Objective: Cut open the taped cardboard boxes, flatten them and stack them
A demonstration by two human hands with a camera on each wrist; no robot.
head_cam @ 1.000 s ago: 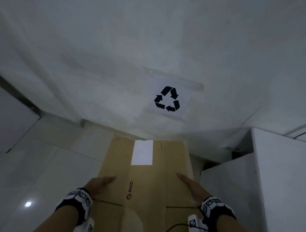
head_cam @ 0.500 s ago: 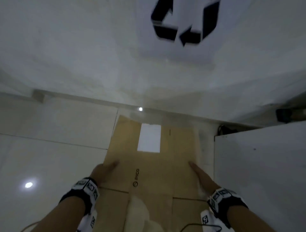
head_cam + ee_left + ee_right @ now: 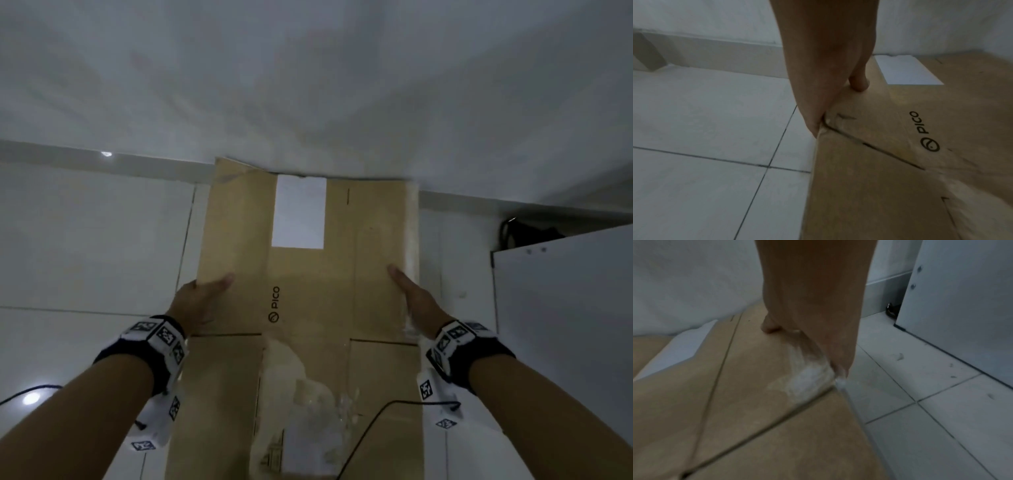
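**Flattened box held at both edges**

Left hand (image 3: 198,298) pinches the flattened cardboard box (image 3: 308,291) at its left edge, thumb on top; right hand (image 3: 416,298) pinches the right edge. The box's far end touches the wall (image 3: 308,85), over white floor tiles (image 3: 85,240).

Flattened box (image 3: 308,308): near end cut off at the frame's bottom edge. Fingers of both hands hidden beneath its side edges (thumbs alone visible). Dark object (image 3: 524,233), right of frame, unidentifiable.

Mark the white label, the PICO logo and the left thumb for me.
white label (image 3: 298,211), head view, middle of the label.
PICO logo (image 3: 274,304), head view, on the printed letters.
left thumb (image 3: 219,283), head view, its upper side, lying on the cardboard.
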